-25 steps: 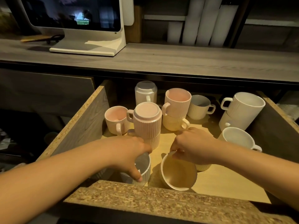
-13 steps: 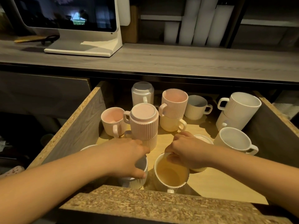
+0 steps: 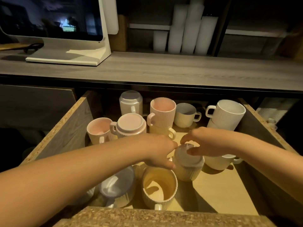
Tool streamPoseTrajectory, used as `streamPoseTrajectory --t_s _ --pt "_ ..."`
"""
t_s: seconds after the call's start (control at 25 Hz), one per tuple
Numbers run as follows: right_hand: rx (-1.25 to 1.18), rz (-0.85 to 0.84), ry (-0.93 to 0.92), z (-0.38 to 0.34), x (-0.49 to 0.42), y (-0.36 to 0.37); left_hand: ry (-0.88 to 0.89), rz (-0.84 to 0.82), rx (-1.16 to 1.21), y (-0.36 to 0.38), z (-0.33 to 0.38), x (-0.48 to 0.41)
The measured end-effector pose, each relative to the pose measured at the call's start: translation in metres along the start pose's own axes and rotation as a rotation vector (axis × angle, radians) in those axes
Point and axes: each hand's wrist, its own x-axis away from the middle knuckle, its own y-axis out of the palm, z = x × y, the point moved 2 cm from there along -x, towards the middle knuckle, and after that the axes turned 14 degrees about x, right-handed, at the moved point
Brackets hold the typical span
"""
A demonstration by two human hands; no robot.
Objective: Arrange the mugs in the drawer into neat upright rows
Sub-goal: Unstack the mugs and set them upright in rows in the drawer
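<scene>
An open wooden drawer [image 3: 70, 128] holds several ribbed mugs. In its middle an upside-down cream mug [image 3: 188, 167] stands tilted, base up. My right hand [image 3: 201, 143] grips its base from the right and my left hand [image 3: 157, 151] touches its left side. An upright cream mug [image 3: 159, 189] stands in front of it, handle toward me. Left of that a grey-blue mug [image 3: 116, 185] is partly hidden under my left forearm. Behind my hands are a pink mug [image 3: 98, 130], an upside-down pink mug [image 3: 131, 124] on another, a pink mug stacked on a cream one [image 3: 162, 113], and a white stack [image 3: 226, 114].
An upside-down pale mug [image 3: 131, 101] and a cream mug [image 3: 186, 114] stand at the drawer's back. A white mug [image 3: 221, 161] sits under my right wrist. The drawer's chipboard front edge [image 3: 147, 217] is nearest me. A counter [image 3: 164, 69] above carries a screen [image 3: 65, 30] and white cup stacks [image 3: 188, 30].
My right hand left the upright cream mug and moved to the upside-down cream mug. My left hand left the grey-blue mug and moved right to that same mug.
</scene>
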Motion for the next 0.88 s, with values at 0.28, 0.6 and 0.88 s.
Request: streamPoseTrajectory --t_s 0.28,0.6,0.88 --pt "-0.064 -0.093 0.081 0.003 -0.002 0.018 -0.036 -0.006 0.078 0.015 -0.005 -0.027" --pt "0.004 -0.048 0.085 -0.008 -0.005 0.034 -0.075 -0.056 0.26 0.021 -0.016 -0.02" --pt "-0.027 0.048 0.12 -0.001 0.0 0.026 -0.07 0.052 0.284 0.019 -0.015 -0.015"
